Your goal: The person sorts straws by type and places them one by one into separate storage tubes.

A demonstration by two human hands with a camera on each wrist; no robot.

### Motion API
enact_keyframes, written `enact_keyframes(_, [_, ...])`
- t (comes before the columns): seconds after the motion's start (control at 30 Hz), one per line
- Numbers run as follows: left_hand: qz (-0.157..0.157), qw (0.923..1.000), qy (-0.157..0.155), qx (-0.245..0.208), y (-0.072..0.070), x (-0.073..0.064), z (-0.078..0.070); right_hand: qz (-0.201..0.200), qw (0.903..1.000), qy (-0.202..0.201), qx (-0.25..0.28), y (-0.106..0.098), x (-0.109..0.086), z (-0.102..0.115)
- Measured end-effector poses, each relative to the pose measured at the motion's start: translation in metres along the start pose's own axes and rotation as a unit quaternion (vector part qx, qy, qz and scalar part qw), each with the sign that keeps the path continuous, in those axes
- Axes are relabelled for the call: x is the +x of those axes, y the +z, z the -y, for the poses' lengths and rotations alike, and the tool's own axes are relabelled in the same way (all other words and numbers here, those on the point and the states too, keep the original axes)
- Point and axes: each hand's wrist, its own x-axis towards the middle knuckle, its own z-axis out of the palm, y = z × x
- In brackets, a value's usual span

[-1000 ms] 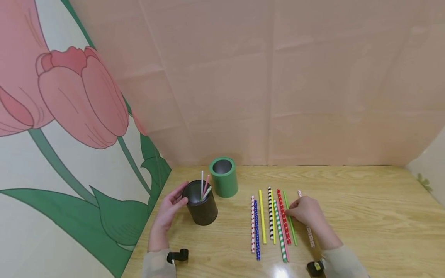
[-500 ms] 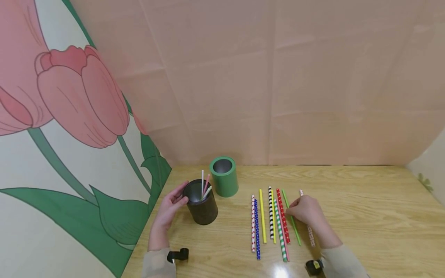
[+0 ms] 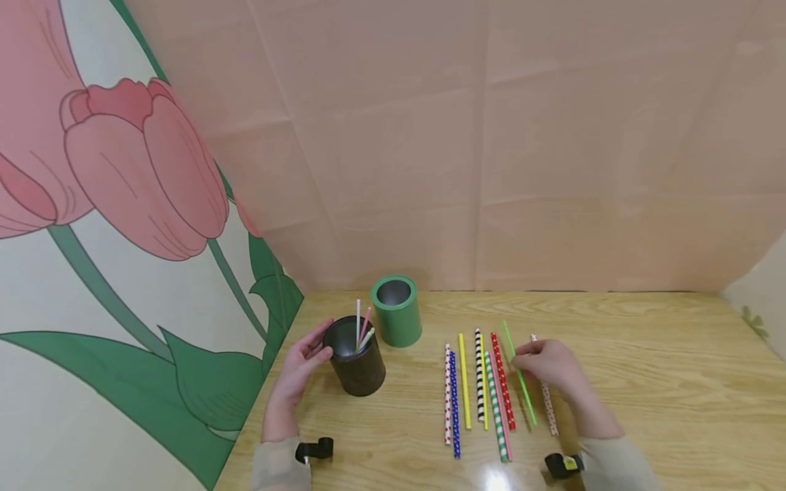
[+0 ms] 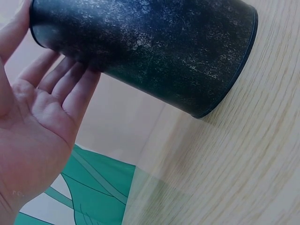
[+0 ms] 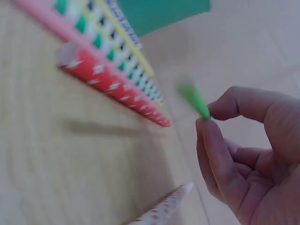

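Observation:
My left hand (image 3: pixel 297 372) holds the black cylindrical cup (image 3: pixel 360 375) at its upper left side, thumb at the front and fingers round the back. The cup stands upright on the table with a few straws (image 3: pixel 359 320) in it, one white and one pink among them. My right hand (image 3: pixel 552 365) pinches a thin green straw (image 3: pixel 526 390) between thumb and fingertips. In the right wrist view this green straw (image 5: pixel 196 101) is above the table, apart from its shadow. Just left of it lies a red straw with white stars (image 3: pixel 503 385); a white patterned straw (image 3: pixel 548 406) lies under my right hand.
A green cup (image 3: pixel 399 324) stands upright behind the black one. Several patterned and plain straws lie side by side mid-table, including a blue one (image 3: pixel 455 409), a yellow one (image 3: pixel 464 389) and a green-striped one (image 3: pixel 496 416). A tulip-painted wall (image 3: pixel 147 177) borders the left side.
The green straw has shifted right, away from the red one, and come up off the table in my right hand. My left hand and the black cup have stayed put.

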Motion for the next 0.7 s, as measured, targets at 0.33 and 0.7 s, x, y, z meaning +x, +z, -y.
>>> enact_keyframes(0.33, [-0.002,1.0000,-0.003,-0.003,0.000,0.001,-0.001,0.037,0.9916,-0.032,0.119,-0.017,-0.010,0.014])
enact_keyframes(0.7, [0.001,1.0000,-0.001,-0.003,-0.001,0.000,0.000,0.033,0.9734,-0.079,0.213,-0.011,-0.019,0.040])
